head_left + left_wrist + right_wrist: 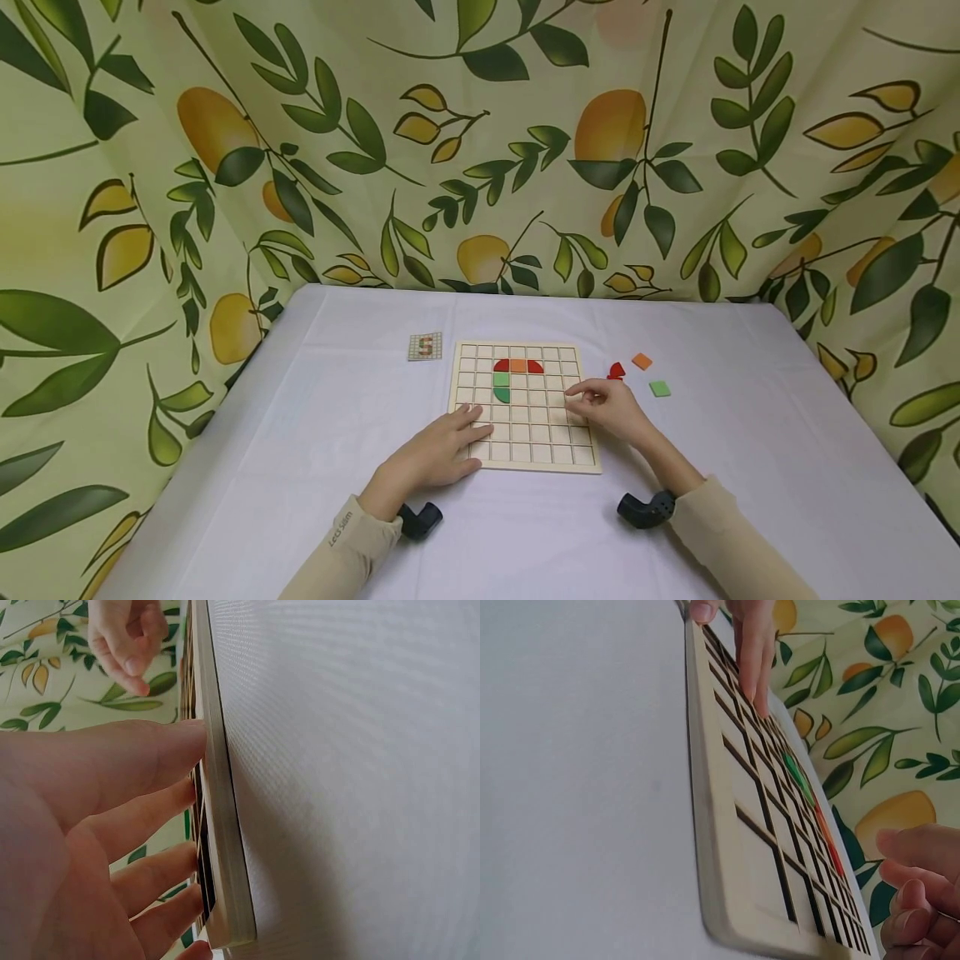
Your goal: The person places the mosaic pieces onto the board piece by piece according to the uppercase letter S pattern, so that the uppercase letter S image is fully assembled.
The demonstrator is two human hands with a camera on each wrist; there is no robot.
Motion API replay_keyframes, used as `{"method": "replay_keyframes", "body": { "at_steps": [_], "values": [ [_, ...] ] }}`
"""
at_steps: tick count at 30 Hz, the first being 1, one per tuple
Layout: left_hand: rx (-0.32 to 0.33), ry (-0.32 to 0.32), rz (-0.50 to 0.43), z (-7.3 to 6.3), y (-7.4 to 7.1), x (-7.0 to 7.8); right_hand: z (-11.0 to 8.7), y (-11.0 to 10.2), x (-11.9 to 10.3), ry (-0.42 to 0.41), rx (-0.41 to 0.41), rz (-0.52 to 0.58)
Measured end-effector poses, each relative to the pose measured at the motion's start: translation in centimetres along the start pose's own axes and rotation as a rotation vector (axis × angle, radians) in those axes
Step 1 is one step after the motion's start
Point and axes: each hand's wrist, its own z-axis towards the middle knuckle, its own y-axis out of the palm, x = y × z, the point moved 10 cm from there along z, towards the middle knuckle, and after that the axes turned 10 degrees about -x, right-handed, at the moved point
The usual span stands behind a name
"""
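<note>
A wooden grid board point(534, 459) lies on the table. Set in its cells are a red quarter-circle tile point(502, 366), an orange square tile point(518, 366), a second red quarter-circle tile point(535, 367), a light green square tile point(501, 379) and a dark green quarter-circle tile point(502, 395). My left hand point(442, 448) rests spread on the board's left side, thumb at the near edge. Over the board's right edge hovers my right hand point(611, 406), thumb and index finger apart, the other fingers loosely bent. No tile shows between its fingertips in the right wrist view.
Right of the board lie loose tiles: red pieces point(617, 369) partly behind my right hand, an orange square point(641, 361) and a green square point(660, 388). A small pattern card point(425, 347) lies beyond the board's left corner. A leaf-and-fruit patterned curtain point(480, 167) encloses the white-covered table point(337, 375).
</note>
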Motion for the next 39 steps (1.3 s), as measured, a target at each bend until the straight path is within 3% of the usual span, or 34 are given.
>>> {"method": "replay_keyframes", "body": {
  "at_steps": [11, 19, 39],
  "values": [
    [-0.006, 0.001, 0.007, 0.1, 0.2, 0.0, -1.7, -1.6, 0.9, -0.027, -0.005, -0.016],
    [-0.011, -0.009, -0.006, 0.1, 0.2, -0.1, -2.6, -2.6, 2.1, 0.04, -0.033, -0.004],
    [-0.006, -0.026, -0.016, 0.2, 0.2, -0.4, -4.6, -4.7, 4.5, 0.103, -0.042, -0.027]
  ]
}}
